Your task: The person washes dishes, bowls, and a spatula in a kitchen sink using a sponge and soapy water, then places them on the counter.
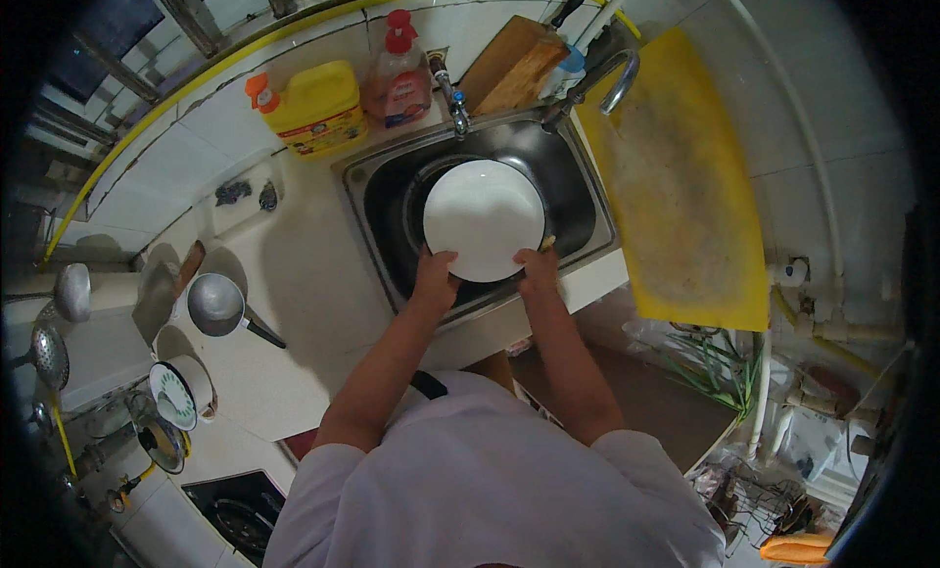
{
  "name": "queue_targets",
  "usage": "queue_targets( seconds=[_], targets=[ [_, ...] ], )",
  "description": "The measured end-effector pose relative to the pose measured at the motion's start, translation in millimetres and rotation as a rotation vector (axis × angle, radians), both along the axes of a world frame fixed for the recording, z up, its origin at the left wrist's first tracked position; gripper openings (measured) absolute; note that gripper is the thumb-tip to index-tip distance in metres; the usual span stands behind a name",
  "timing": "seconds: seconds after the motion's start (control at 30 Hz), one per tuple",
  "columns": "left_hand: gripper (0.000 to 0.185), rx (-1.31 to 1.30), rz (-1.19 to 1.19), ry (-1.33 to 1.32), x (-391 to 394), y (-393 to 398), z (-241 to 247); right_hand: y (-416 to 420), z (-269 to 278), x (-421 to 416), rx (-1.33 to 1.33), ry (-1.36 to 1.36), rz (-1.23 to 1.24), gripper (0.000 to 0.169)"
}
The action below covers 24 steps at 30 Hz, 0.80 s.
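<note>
A round white plate [483, 219] is held over the stainless steel sink [573, 193] by both hands. My left hand [436, 276] grips its lower left rim, the thumb on the face and the fingers hidden behind. My right hand [538, 268] grips the lower right rim in the same way, and a small yellowish thing [548, 242] shows by its fingers. Beneath the plate, a dark round vessel [418, 190] is partly visible in the basin. Behind the sink stands a metal tap [457, 109], and a curved metal spout [623, 83] rises at the back right corner.
Left of the sink are a yellow jug [323, 109], a pump bottle [400, 83], a small saucepan [215, 305] and an enamel pot [174, 395]. A wooden chopping board [510, 65] leans behind the sink. A yellow sheet [675, 186] hangs on the right, above green stalks [709, 370].
</note>
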<state>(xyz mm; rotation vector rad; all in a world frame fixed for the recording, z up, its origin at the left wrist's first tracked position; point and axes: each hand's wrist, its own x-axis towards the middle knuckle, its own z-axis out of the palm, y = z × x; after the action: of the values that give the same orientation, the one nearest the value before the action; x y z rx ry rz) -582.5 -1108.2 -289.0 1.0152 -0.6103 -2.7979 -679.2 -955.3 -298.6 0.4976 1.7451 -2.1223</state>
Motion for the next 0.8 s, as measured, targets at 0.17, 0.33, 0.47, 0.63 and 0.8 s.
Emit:
queue_targets(
  seconds=[0.17,0.33,0.47,0.63,0.8],
  targets=[
    [0.044,0.125,-0.095,-0.066,-2,30,-10,-15,-3,-7,-0.04,-0.023,-0.075,0.045],
    [0.048,-0.596,-0.293,-0.382,-18,-13,32,0,-25,-38,-0.044,-0.031,-0.07,0.049],
    [0.041,-2.008,-0.159,-0.114,-68,-89,75,1,-31,-49,0.002,-0.039,-0.069,0.052],
    [0.038,-2.527,-0.36,0.246,-143,-130,114,-18,-38,-57,0.065,-0.057,0.006,0.051],
    [0.021,-2.59,-0.596,0.25,-163,-138,103,-36,-39,-51,-0.051,-0.057,-0.045,0.048]
  ],
)
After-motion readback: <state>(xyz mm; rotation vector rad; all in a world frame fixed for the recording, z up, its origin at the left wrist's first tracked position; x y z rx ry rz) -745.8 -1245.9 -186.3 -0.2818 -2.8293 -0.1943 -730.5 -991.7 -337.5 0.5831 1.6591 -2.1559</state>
